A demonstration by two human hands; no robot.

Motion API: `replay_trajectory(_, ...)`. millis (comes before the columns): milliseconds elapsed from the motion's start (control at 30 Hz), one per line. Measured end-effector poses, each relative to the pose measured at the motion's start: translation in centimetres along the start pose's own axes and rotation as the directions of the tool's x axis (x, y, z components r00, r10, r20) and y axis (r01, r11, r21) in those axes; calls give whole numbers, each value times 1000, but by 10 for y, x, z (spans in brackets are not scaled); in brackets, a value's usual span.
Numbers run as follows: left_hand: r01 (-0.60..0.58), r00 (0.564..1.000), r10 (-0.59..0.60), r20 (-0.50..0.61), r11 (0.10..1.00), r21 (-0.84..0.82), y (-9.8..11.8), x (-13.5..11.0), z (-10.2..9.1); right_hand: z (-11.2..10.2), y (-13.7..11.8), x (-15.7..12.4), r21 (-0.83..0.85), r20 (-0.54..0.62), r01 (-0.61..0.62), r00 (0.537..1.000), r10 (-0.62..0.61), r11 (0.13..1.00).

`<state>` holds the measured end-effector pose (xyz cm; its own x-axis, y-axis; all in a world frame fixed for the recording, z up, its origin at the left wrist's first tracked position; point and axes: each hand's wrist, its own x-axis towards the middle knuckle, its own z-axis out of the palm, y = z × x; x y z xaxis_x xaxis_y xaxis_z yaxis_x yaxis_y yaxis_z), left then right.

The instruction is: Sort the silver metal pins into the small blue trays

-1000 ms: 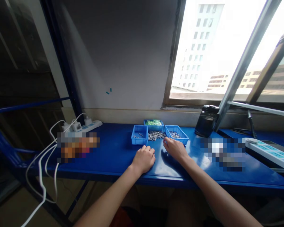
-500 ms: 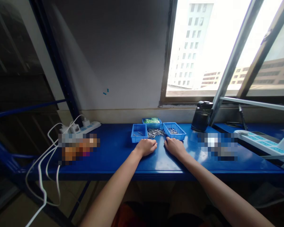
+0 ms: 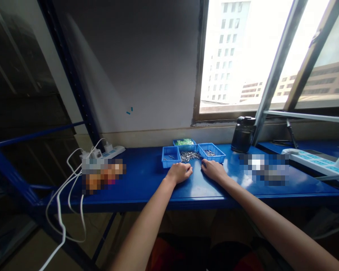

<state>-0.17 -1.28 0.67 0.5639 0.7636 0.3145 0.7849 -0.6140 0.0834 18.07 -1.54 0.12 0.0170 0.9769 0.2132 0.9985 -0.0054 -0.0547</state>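
My left hand [image 3: 180, 172] rests closed on the blue table, in front of the left blue bin [image 3: 170, 164]. A few thin metal pieces lie in that bin. My right hand [image 3: 214, 170], also closed, lies near the front of the right blue bin [image 3: 220, 158], which holds more silvery pieces. Whatever either hand may hold is hidden by the curled fingers. Between the two bins, just beyond my hands, spreads a loose pile of small silvery metal pieces [image 3: 190, 156]. Behind the pile stands a third blue bin [image 3: 194, 147] with green packets [image 3: 184, 142] in it.
A dark bottle [image 3: 243, 134] stands at the back right by a metal post. White power strips lie on the left [image 3: 113, 152] and right [image 3: 318, 162], with white cables [image 3: 62, 222] hanging off the left end. Blurred-out items sit on both sides of the table [image 3: 147, 188].
The camera view has turned slightly, so the scene sits a little further right. Both hands stay closed in nearly the same places on the table.
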Motion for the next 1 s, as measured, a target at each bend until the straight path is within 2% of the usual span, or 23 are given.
replay_trajectory(167, 18, 1000, -18, 5, 1000, 7, 1, 0, -2, -2, 0, -1, 13, -10, -31, 999, 31, 999)
replay_trajectory(333, 12, 1000, -12, 4, 1000, 7, 1, 0, -1, -1, 2, 0, 18, -15, 13, 1000, -13, 1000)
replay_trajectory(533, 26, 1000, -26, 15, 1000, 16, 1, 1, -3, 1, 2, 1, 36, -38, -13, 999, 15, 999)
replay_trajectory(1000, 29, 999, -29, 23, 999, -18, 2, 1, -5, -3, 1, -2, 19, 0, 10, 1000, -10, 1000)
